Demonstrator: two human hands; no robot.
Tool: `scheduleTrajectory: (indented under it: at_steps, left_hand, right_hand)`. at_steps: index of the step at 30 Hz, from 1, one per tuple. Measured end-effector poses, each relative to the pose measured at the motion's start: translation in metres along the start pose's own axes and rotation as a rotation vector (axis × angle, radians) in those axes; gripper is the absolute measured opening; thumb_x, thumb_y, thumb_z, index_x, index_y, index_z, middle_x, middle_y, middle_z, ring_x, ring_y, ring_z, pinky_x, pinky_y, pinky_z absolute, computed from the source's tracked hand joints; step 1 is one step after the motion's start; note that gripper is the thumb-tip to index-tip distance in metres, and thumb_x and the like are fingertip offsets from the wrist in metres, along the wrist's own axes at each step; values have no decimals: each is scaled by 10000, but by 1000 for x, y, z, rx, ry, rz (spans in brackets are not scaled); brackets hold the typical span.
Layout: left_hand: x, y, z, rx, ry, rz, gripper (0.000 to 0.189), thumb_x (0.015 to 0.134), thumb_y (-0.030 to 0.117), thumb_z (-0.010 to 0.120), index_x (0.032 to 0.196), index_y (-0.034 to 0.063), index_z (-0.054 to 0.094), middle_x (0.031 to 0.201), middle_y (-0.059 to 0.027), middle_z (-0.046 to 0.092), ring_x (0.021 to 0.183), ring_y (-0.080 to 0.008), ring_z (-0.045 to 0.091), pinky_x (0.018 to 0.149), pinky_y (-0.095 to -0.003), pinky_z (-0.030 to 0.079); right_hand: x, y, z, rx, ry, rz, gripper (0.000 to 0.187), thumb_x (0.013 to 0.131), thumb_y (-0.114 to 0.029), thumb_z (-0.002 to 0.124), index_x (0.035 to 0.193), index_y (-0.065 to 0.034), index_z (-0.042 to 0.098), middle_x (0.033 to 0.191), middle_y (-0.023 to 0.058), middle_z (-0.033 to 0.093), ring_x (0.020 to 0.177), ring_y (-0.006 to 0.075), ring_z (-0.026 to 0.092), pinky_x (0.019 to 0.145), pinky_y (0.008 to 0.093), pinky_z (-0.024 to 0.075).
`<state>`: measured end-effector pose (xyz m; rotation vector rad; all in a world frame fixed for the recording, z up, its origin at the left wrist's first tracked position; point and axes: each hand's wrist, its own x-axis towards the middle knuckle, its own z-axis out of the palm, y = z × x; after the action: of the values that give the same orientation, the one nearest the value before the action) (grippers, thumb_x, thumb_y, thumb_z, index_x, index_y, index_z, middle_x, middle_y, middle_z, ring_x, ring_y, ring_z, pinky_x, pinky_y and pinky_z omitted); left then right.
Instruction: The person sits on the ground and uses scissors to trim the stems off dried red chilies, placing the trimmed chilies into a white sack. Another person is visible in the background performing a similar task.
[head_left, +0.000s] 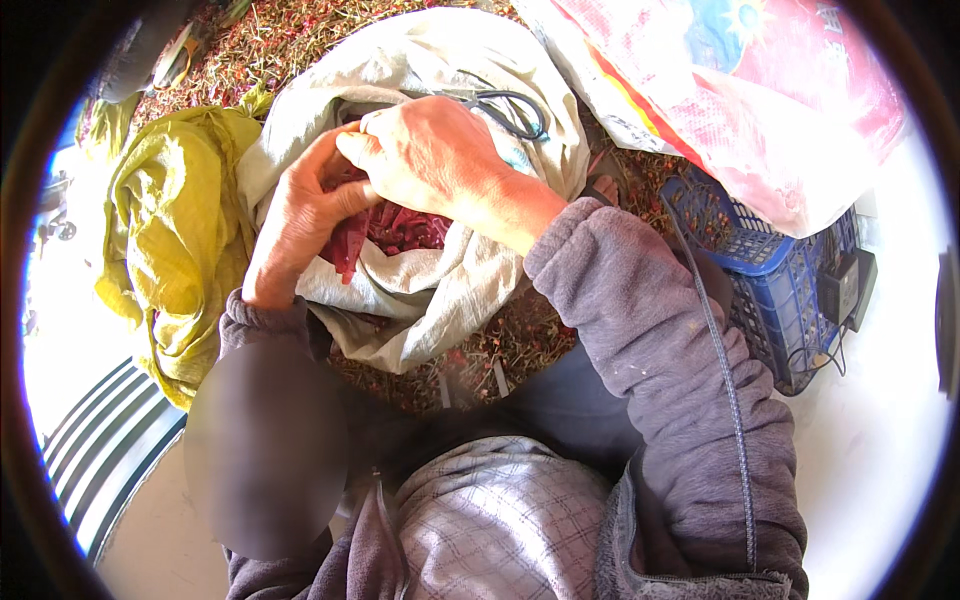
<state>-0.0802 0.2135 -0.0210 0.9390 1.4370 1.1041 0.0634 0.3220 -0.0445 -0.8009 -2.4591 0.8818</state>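
Both my hands meet over the mouth of a white woven sack (420, 330) with its rim rolled down. Dark red fleshy plant pieces (409, 227) lie inside it, perhaps roselle calyces. My left hand (300, 202) curls around a dark red piece (346, 244), part of which shows below the thumb. My right hand (431, 154) is bent over the left fingertips, its thumb and forefinger close together. What its fingers grip is hidden. Just behind it are black-handled scissors (529, 124) at the sack's rim; their blades are largely covered.
A yellow woven sack (176, 225) slumps at left. Scattered reddish plant bits (277, 37) cover the ground. A printed pink-and-white sack (765, 112) rises at upper right above a blue plastic crate (780, 300). A small black device (840, 289) with a cable hangs on the crate's side.
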Motion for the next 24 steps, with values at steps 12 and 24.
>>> scheduleTrajectory:
  at_steps: [12,24]
  left_hand:
    - [10,6,-18,300,202,22,273,940,34,666,1213,45,668,1031,5,678,953,-82,610,878,-251,492]
    - [5,21,-19,329,31,78,246,1014,158,631,1201,1,664,1033,3,669,937,-69,557,876,-258,467]
  right_hand:
    - [18,-17,-30,135,101,-66,271,889,-391,635,984,-183,780,844,141,734,834,356,712,762,472,551]
    - [26,-4,-23,188,186,-305,212,870,-285,620,902,-132,763,808,116,729,744,328,708,681,456,555]
